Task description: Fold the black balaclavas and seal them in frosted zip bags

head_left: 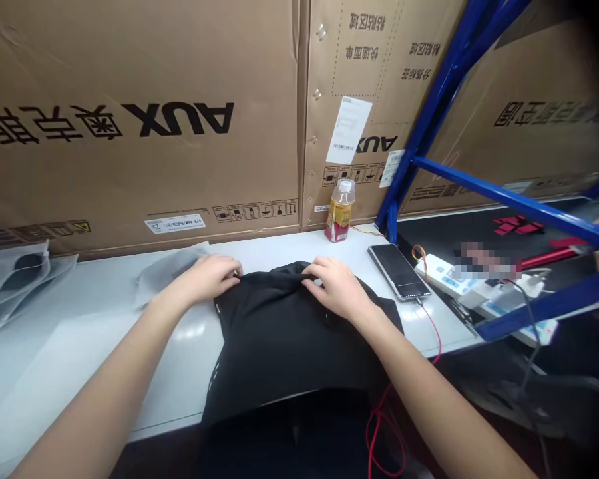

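A black garment [289,346] lies spread over the front of the white table, its lower part hanging past the near edge. My left hand [212,276] pinches the garment's far left corner between thumb and fingers. At the far edge, right of the middle, my right hand [337,286] is closed on a fold of the same cloth. Which kind of garment it is, I cannot tell. Just behind my left hand rests a frosted plastic bag [162,269], partly hidden by my wrist.
Frosted bags with something dark inside [14,279] lie at the left. Large cartons [130,179] wall the back. A drink bottle [340,211] stands near them. Right are a phone [399,271] on a red cable, a blue metal frame [509,199], power strips [442,276] and another person's arm.
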`<state>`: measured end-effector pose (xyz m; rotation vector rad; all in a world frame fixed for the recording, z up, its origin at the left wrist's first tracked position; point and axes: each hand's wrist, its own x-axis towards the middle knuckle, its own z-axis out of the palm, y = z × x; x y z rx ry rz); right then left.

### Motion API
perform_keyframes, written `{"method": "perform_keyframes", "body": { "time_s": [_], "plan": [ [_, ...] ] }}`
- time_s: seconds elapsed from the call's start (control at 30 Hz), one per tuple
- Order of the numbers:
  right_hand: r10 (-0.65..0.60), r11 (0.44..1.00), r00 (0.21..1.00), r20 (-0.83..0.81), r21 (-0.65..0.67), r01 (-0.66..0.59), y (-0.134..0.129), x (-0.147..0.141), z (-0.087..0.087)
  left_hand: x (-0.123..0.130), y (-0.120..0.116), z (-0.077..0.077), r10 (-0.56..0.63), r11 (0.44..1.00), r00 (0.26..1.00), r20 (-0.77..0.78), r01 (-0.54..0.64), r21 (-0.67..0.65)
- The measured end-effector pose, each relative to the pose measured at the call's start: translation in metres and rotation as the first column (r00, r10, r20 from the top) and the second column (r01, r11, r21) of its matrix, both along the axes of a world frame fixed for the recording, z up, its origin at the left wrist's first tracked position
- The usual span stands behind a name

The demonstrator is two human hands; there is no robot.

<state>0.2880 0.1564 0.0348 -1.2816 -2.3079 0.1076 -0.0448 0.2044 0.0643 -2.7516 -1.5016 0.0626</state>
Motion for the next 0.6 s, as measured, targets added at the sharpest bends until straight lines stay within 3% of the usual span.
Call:
{"method": "perform_keyframes", "body": {
  "time_s": [0.07,0.13,0.27,0.37,0.47,0.6],
  "plan": [
    [-0.014,1.0,1.0,0.001,0.008,0.014,0.004,-0.001,0.004,-0.002,-0.003,0.004,0.01,0.998,1.0,-0.019,-0.009,0.059],
    [-0.013,1.0,1.0,0.008,0.018,0.013,0.005,-0.002,0.008,-0.003,-0.021,0.012,0.028,0.988,0.999,-0.022,-0.024,0.151],
    [0.078,0.997,0.995,0.059,0.011,-0.079,-0.008,0.001,0.011,-0.007,-0.088,0.021,0.052,0.944,0.999,-0.012,-0.046,0.328],
    [0.2,0.98,0.973,0.112,-0.047,-0.196,-0.027,0.01,0.009,-0.014,-0.131,0.01,-0.048,0.933,0.999,-0.013,0.05,0.357],
    [0.237,0.969,0.967,0.097,-0.097,-0.228,-0.054,0.026,0.009,-0.026,-0.152,-0.009,-0.18,0.937,0.983,0.02,0.165,0.307],
    [0.153,0.972,0.987,0.054,-0.186,-0.14,-0.103,0.066,0.007,-0.037,-0.18,-0.025,-0.125,0.924,0.991,0.038,0.102,0.367]
  ]
}}
